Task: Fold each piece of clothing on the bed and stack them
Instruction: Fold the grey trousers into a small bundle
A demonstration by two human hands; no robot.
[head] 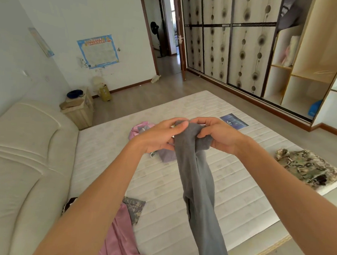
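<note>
left hand (159,135), right hand (220,136) gripping grey garment (198,180) above bed (228,206)

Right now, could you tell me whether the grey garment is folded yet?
Not folded: the grey garment hangs bunched and twisted from both hands, left hand and right hand.

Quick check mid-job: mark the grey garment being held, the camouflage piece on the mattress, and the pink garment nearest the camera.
grey garment (198,180): head view, on the hanging twisted middle below both hands.
camouflage piece (307,167): head view, centre of the piece near the mattress's right edge.
pink garment (119,240): head view, on the folds at the bottom edge.
</note>
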